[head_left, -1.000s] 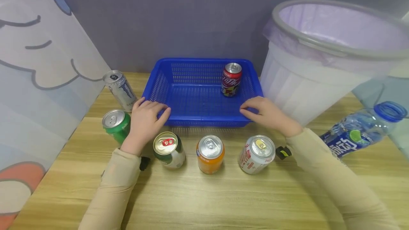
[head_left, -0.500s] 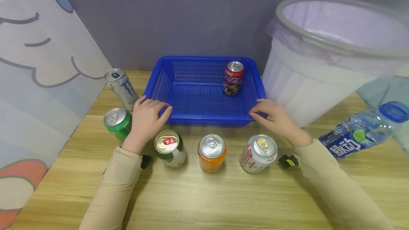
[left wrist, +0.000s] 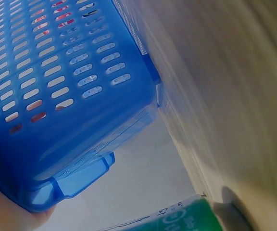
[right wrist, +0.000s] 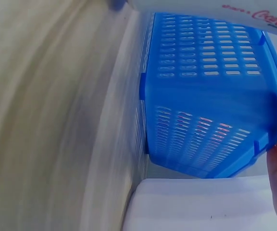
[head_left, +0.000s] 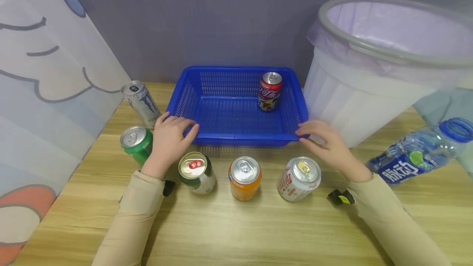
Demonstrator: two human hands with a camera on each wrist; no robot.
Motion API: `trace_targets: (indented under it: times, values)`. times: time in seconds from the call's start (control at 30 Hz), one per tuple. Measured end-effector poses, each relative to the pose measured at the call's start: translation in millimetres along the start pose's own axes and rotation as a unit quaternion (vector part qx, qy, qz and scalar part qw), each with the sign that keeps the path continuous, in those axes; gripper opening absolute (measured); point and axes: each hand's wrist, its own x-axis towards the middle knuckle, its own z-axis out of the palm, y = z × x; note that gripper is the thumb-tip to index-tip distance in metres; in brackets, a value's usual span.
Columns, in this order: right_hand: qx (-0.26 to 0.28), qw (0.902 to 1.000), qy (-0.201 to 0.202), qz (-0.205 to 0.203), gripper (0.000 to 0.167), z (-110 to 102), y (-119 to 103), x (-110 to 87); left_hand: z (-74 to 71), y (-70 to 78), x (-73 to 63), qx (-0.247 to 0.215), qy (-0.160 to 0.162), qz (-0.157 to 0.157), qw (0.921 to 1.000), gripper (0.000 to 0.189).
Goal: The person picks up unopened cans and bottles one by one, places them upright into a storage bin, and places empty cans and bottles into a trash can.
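On the table (head_left: 244,233), near the grey wall (head_left: 221,19), we have the blue basket (head_left: 240,136): our left hand (head_left: 169,141) grips its near left corner, our right hand (head_left: 330,146) pinches the near right. A red can (head_left: 269,93) stands inside, far right. The lined bin (head_left: 343,93) is just beside its right edge; a white Coca-Cola can (head_left: 290,186) stands off the front. The bottle (head_left: 402,166) reads 脉动.

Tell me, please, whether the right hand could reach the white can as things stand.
Probably yes: once the right hand lets go of the basket, nothing visible stands between it and the white can.
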Motion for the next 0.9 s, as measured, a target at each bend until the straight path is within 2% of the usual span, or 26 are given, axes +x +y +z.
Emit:
trace_targets:
  times: [0.2,0.57,0.73,0.9]
  values:
    - [0.010,0.9999,-0.001,0.006,0.032,-3,-4,-8.3,0.4,1.9,-3.0,-0.003,-0.007,-0.003,1.0000,0.036]
    - [0.024,0.9994,-0.005,0.023,0.033,-7,-6,-14.9,1.5,0.7,-2.5,-0.003,0.003,0.001,1.0000,0.035]
    - [0.047,0.9977,-0.007,0.047,0.037,-12,-8,-19.2,1.8,0.2,-2.0,-0.001,-0.001,0.000,1.0000,0.035]
    - [0.079,0.9944,0.003,0.071,0.029,-19,-9,-21.2,1.0,-0.2,-0.4,-0.002,0.003,0.003,1.0000,0.035]
